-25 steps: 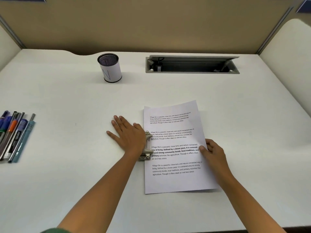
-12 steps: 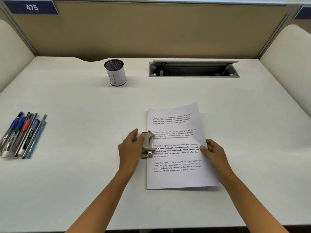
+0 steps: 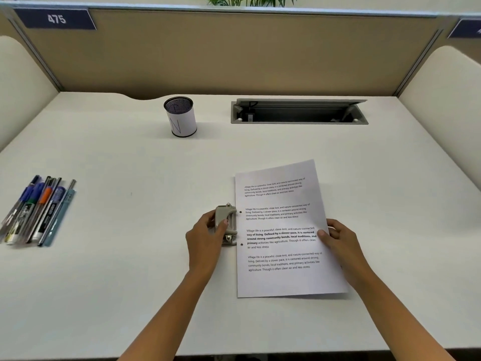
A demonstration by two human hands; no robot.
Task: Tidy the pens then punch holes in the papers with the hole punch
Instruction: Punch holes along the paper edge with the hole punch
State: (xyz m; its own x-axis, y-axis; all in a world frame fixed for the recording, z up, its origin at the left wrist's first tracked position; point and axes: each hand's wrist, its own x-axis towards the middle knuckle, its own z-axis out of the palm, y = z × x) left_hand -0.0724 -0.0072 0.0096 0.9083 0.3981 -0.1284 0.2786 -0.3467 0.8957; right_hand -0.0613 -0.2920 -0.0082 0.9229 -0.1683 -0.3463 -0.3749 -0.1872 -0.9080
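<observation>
White bench (image 3: 130,282) takes up pretty much the whole view, with a tan partition (image 3: 234,53) standing along its far edge. I'll place everything off the paper (image 3: 283,280), a printed sheet lying flat on the bench and turned a bit clockwise. Straight beyond the paper, near the partition, there's a grey cable slot (image 3: 299,112) with its lid propped up. Way off to the paper's left is a bunch of pens (image 3: 36,209) lying side by side on the bench. The mesh pen cup (image 3: 182,121) stands upright beyond the paper and to its left, well apart from the pens.

The right hand (image 3: 341,241) is at the paper's right edge, its grip pinching the sheet with the thumb on top. The left hand (image 3: 205,238) is at the paper's left edge, grip curled around the hole punch (image 3: 225,220), thumb on its top. The punch sits right against that left edge. Two small punched holes (image 3: 240,212) show just inside the margin.
</observation>
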